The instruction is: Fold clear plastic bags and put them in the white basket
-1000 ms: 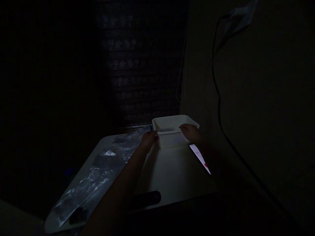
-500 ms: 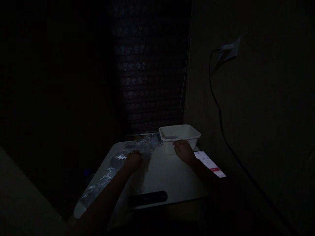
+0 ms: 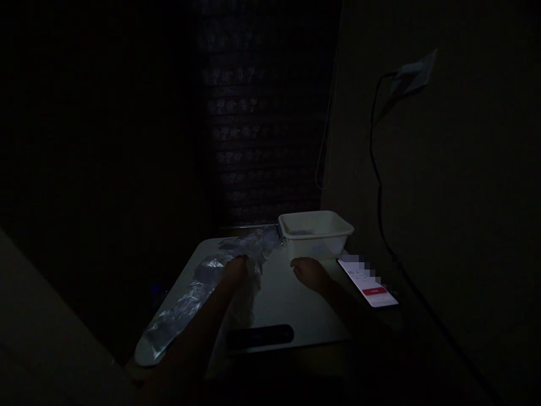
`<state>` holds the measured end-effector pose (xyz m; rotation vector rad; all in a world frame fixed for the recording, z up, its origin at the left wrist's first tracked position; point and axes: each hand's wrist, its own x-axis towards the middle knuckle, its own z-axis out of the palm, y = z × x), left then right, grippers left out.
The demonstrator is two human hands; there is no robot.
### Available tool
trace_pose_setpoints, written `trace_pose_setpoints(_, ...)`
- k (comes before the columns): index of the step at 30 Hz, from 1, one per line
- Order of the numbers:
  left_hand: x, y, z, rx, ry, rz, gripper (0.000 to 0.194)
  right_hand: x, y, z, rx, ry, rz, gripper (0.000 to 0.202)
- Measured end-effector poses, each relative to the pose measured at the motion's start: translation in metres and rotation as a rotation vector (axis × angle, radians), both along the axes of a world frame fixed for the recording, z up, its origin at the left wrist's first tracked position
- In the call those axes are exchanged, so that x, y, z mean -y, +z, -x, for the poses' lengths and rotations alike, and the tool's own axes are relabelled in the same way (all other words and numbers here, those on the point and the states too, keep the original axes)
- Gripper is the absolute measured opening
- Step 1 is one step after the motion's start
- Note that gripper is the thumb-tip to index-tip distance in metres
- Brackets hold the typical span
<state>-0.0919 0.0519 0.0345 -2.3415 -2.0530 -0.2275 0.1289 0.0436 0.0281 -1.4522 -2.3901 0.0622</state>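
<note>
In dim light, my left hand (image 3: 235, 269) is closed on a crumpled clear plastic bag (image 3: 249, 293). Shiny clear plastic (image 3: 203, 285) stretches along the left side of a white board (image 3: 274, 304). My right hand (image 3: 310, 273) hovers over or rests on the board, just in front of a white plastic tub (image 3: 315, 245). Its fingers point left, slightly bent and apart, with nothing visible in them. Something low and hard to make out lies inside the tub.
A lit phone (image 3: 367, 285) lies right of the board. Near the front edge is a dark handle slot (image 3: 261, 336). A black cable (image 3: 379, 197) hangs from a wall outlet (image 3: 412, 76). Behind the board is a dark blind (image 3: 253, 129) with a cord.
My right hand has come off the tub's front wall, moving toward me. My left hand stays at the plastic. The whole view has shifted slightly.
</note>
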Motion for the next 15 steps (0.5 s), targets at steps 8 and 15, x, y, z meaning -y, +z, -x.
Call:
trace_pose_setpoints(8, 0.000, 0.030, -0.013, 0.149, -0.196, -0.293, 0.024, -0.002, 0.010, -0.005, -0.149, -0.019, -0.020, 0.031)
trace_pose_setpoints(15, 0.006, 0.068, -0.033, 0.136, -0.538, -0.462, 0.015, -0.013, 0.039, -0.006, -0.737, 0.081, -0.016, 0.038)
